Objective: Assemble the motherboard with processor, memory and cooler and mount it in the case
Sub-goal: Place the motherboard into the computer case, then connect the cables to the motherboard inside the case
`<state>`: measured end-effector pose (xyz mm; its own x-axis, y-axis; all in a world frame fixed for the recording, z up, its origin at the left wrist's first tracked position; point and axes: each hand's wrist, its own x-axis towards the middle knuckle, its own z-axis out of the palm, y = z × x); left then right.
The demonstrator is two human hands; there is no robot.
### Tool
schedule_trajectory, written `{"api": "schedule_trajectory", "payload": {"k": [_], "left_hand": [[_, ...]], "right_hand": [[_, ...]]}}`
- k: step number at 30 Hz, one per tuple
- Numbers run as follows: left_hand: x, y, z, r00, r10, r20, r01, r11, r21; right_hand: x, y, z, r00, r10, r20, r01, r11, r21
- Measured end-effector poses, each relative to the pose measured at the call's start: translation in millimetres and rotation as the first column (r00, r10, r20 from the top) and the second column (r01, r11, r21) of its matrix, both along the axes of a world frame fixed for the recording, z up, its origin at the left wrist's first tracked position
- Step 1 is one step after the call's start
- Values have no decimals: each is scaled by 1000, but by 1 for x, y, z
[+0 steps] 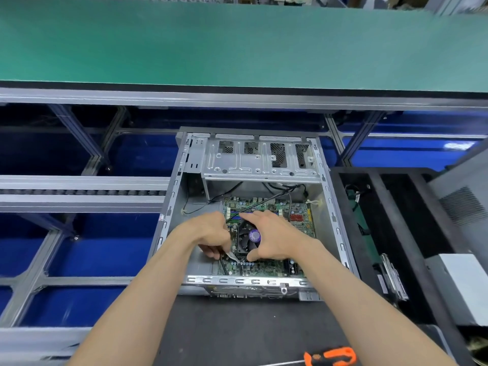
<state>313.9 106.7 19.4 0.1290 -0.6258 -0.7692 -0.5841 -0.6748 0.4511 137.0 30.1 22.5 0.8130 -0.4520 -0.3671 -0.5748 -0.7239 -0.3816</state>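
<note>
Case (327,207): I see it lying open-side up on the dark mat, my landmark for everything else.
Motherboard (298,217): green board flat on the floor of the case, toward its near half.
Cooler (247,240): black fan with a purple round label, seated on the board near the middle of the case.
Left hand (211,233): inside the case at the cooler's left edge — fingers curled down, pinching a thin black cable (224,265) together with a small pale piece I cannot make out.
Right hand (274,237): inside the case over the cooler's right side — fingers spread, fingertips on the far rim, thumb on the near rim.
Drive cage (261,159): silver bracket spanning the far end of the case.
Screwdriver (330,356): orange-and-black handle on the mat, well in front of the case.
Foam tray (396,233): black, just right of the case, holding parts I cannot identify.
Green belt (237,43): beyond the case, higher up.
</note>
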Motion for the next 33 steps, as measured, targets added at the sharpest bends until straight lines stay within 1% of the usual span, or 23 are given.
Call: {"api": "schedule_trajectory", "payload": {"k": [4,8,14,19,22,25,28,33], "left_hand": [[1,1,0,996,-84,11,84,996,-32],[4,1,1,988,-137,66,140,989,-42],[4,0,5,991,-125,36,126,992,-28],[2,5,6,990,-130,49,131,991,-24],[-1,14,6,992,-117,56,118,993,-22],[-7,27,5,989,-136,55,138,990,-27],[-15,41,4,991,-134,18,134,991,-29],[-30,66,0,987,-144,69,145,989,-11]], "right_hand": [[0,-1,0,1000,-17,3,17,1000,24],[1,-1,-2,1000,-9,2,9,999,32],[0,0,-4,1000,-12,9,12,999,48],[4,3,-4,1000,-14,-6,15,1000,6],[0,9,-5,1000,-24,-6,24,999,23],[-7,21,-8,1000,-7,-9,7,1000,9],[-14,37,-9,1000,12,-1,-12,1000,-10],[-28,60,-11,1000,25,18,-25,999,-36]]}}
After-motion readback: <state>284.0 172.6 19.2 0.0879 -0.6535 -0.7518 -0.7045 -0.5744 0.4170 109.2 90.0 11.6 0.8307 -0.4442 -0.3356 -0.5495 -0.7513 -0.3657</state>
